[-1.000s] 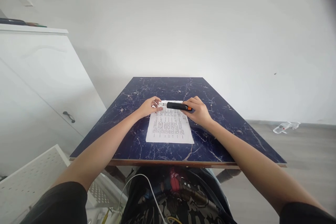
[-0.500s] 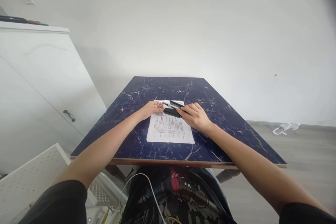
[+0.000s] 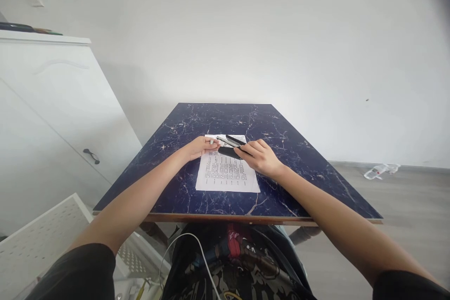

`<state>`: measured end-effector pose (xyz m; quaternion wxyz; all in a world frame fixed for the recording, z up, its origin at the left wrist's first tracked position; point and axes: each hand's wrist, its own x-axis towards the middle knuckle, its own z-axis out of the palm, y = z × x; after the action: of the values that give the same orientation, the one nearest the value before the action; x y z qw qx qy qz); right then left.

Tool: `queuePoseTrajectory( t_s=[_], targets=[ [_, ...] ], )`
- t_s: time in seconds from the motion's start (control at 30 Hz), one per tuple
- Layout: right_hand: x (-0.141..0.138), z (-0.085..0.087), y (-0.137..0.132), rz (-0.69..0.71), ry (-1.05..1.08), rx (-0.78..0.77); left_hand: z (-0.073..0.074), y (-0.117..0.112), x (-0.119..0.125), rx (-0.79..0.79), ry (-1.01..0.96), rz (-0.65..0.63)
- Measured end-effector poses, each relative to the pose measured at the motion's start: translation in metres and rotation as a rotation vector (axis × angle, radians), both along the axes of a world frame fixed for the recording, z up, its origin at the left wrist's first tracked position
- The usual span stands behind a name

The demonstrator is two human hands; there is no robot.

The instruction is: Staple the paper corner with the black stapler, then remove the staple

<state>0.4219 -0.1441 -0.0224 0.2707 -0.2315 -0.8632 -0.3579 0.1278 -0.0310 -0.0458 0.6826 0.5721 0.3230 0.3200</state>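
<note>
A printed sheet of paper (image 3: 227, 173) lies in the middle of a dark blue marbled table (image 3: 309, 164). Over the sheet's far edge my right hand (image 3: 260, 155) grips a black stapler (image 3: 232, 146) that is swung open, its metal rail showing. My left hand (image 3: 200, 146) is at the stapler's left end, fingers pinched on a small silvery thing at the rail; I cannot make out what it is.
A white cabinet (image 3: 52, 117) with a dark handle stands to the left. A white perforated panel (image 3: 38, 239) sits low at the left. A crumpled plastic bottle (image 3: 381, 170) lies on the grey floor to the right. A bare white wall stands behind the table.
The stapler was closed and lying flat across the sheet's top edge; now it is swung open in my right hand. My left hand has stayed at its left end.
</note>
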Motion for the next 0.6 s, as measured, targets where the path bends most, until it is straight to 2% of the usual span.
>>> queuePoseTrajectory(
  t_s=[0.1,0.2,0.27,0.37,0.47,0.6],
  targets=[
    [0.000,0.000,0.003,-0.021,0.112,-0.057,0.003,0.001,0.000,-0.021,-0.050,0.022],
    [-0.001,0.003,0.005,-0.081,0.411,-0.186,0.010,0.002,-0.001,-0.027,-0.158,0.142],
    [0.000,0.004,0.009,-0.113,0.675,-0.363,0.015,0.003,-0.001,-0.002,-0.252,0.276],
    [0.007,0.001,0.018,-0.121,0.975,-0.730,0.022,0.000,-0.001,0.067,-0.379,0.443],
    [0.012,-0.007,0.026,-0.088,1.112,-1.052,0.027,-0.008,0.001,0.141,-0.412,0.469],
    [0.008,-0.015,0.029,-0.039,1.103,-1.248,0.031,-0.019,0.005,0.300,-0.305,0.398]
  ],
)
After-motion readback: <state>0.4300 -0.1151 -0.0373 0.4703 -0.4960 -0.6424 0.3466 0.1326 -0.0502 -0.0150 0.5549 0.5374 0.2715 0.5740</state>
